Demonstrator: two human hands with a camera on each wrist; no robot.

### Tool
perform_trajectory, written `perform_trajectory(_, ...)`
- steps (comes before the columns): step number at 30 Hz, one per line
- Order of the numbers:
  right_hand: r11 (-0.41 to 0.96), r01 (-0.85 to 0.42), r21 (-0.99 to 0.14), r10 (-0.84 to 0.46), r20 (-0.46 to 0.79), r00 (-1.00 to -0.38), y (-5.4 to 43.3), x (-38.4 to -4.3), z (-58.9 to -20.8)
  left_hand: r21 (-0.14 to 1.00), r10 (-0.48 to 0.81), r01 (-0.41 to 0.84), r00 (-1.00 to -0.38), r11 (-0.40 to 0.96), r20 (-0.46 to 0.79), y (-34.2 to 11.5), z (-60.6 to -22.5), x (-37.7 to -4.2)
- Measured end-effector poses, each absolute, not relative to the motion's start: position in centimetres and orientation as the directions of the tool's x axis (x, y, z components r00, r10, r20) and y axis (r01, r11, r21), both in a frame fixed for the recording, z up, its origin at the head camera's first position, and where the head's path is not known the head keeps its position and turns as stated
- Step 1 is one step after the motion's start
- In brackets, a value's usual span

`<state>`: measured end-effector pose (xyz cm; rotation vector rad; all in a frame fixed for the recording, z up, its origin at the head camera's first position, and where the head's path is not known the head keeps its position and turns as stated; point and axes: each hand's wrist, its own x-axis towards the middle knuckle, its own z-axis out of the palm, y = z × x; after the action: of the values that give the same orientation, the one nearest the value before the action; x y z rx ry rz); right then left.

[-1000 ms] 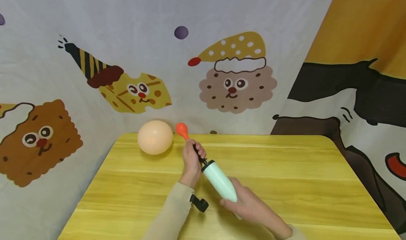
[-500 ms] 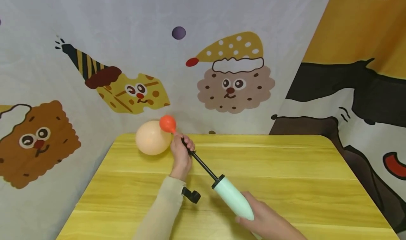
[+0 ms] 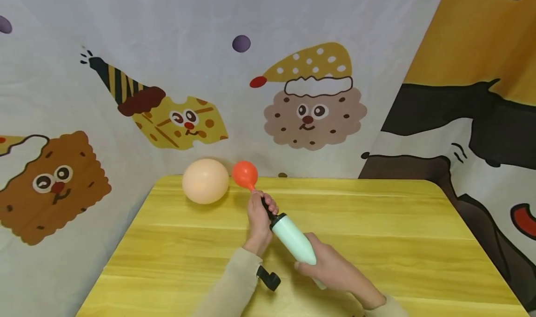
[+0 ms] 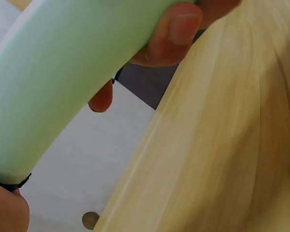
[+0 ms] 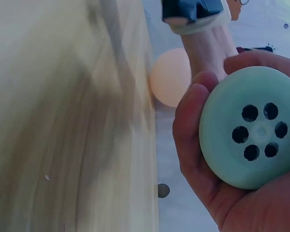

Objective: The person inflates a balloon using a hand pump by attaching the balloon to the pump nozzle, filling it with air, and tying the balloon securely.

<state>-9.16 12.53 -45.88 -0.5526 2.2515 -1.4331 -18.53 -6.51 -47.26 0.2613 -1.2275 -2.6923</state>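
Note:
A mint-green hand balloon pump (image 3: 294, 240) slants across the middle of the head view. My left hand (image 3: 257, 217) grips its black front end, where the neck of a small red balloon (image 3: 244, 173) disappears into the fingers. The balloon is round and partly inflated. Around the rear of the green body curls my right hand (image 3: 328, 266), and the body sits pushed up close to the left hand. From the right wrist, the pump's round end cap (image 5: 261, 130) shows several dark holes. Fingers cover the nozzle.
A larger, inflated peach balloon (image 3: 205, 181) rests at the table's back left, just left of the red one. The wooden table (image 3: 385, 252) ends at a cartoon-printed cloth (image 3: 209, 70). A black wrist mount (image 3: 269, 278) sticks out from the left sleeve.
The green pump body was drawn back, baring a black rod, then pushed forward again. The red balloon has grown. Both hands swung left, then back right.

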Motion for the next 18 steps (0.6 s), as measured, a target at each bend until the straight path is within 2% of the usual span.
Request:
perform_trajectory(11, 0.367, -0.062, -0.928, -0.480, -0.133, -0.867, 12.2, -8.1, -46.7, 0.778, -0.240, 0.105, -0.969, -0.620, -0.060, -7.4, -47.0, -19.5)
perform_trajectory(18, 0.430, -0.065, -0.900, -0.490, -0.172, -0.855, 14.7, -6.2, -45.7, 0.754, -0.306, 0.190, -0.952, -0.628, -0.016, -9.6, -45.5, -20.9)
